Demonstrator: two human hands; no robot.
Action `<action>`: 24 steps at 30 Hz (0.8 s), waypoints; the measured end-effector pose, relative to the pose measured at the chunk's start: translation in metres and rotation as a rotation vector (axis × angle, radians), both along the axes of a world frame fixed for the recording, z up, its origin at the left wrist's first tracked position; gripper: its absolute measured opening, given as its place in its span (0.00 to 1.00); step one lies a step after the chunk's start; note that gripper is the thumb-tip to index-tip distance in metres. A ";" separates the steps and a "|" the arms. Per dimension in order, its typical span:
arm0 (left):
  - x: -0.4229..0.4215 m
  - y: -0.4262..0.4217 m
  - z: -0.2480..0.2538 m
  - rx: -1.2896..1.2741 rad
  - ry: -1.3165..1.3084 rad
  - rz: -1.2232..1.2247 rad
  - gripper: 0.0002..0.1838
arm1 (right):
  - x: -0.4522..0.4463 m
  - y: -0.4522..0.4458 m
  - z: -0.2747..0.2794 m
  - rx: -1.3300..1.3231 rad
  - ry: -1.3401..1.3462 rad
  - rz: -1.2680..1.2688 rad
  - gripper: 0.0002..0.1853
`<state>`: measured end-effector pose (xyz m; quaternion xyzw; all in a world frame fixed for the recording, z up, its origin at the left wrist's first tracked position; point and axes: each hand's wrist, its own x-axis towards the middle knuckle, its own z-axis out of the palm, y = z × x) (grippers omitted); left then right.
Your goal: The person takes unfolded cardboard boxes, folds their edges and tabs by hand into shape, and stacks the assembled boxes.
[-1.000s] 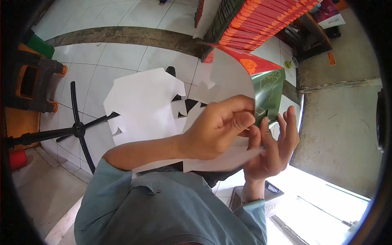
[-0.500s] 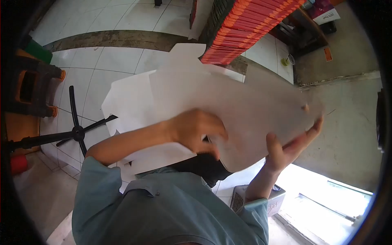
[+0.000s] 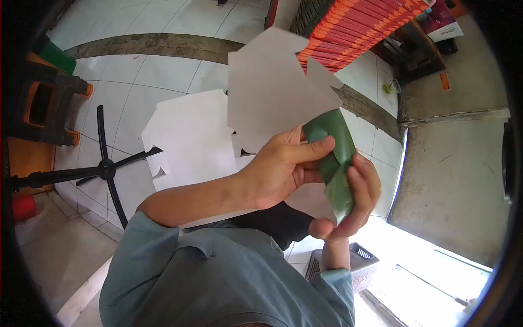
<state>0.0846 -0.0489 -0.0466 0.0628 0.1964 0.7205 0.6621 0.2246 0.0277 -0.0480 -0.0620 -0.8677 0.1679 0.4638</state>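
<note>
A white die-cut cardboard sheet point(image 3: 278, 82) rises in front of me, with angled flaps at its far end. A creased green glossy piece point(image 3: 340, 163) sits at its near right edge and appears to be the printed side of the same cardboard, folded over. My left hand point(image 3: 294, 161) grips the green piece, thumb pressed on its face. From the right, my right hand point(image 3: 354, 199) wraps its fingers around the other edge. Beneath both arms, more white cardboard point(image 3: 190, 131) lies across my lap, partly hidden by my left forearm.
A tall stack of red and orange folded pieces point(image 3: 359, 27) stands ahead. To the left are a black star-shaped stand base point(image 3: 107, 169) and a dark stool with orange feet point(image 3: 52, 109). A grey crate point(image 3: 362, 267) sits near my right elbow, below a wall point(image 3: 452, 169).
The blurred white sheet at the right has turned and folded, and its green face now shows. My right hand has moved in leftward, and both hands now grip the green part.
</note>
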 end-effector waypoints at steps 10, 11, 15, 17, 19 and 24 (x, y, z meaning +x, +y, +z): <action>0.023 -0.009 0.003 -0.150 0.245 0.171 0.15 | -0.004 -0.009 -0.001 0.057 -0.170 -0.136 0.28; 0.028 -0.010 0.002 -0.150 0.252 0.172 0.15 | -0.007 -0.011 -0.002 0.055 -0.163 -0.136 0.28; 0.033 -0.010 -0.010 -0.097 0.659 0.277 0.12 | -0.015 -0.016 -0.002 0.067 -0.259 -0.284 0.26; 0.033 -0.012 -0.009 0.070 0.758 0.316 0.11 | -0.019 -0.018 0.000 -0.112 -0.178 -0.273 0.27; 0.028 -0.019 -0.013 0.070 1.041 0.388 0.10 | -0.013 -0.018 0.004 -0.254 -0.138 -0.146 0.29; 0.003 -0.038 -0.015 0.393 1.461 0.585 0.06 | -0.009 0.008 0.018 -0.596 0.117 -0.145 0.34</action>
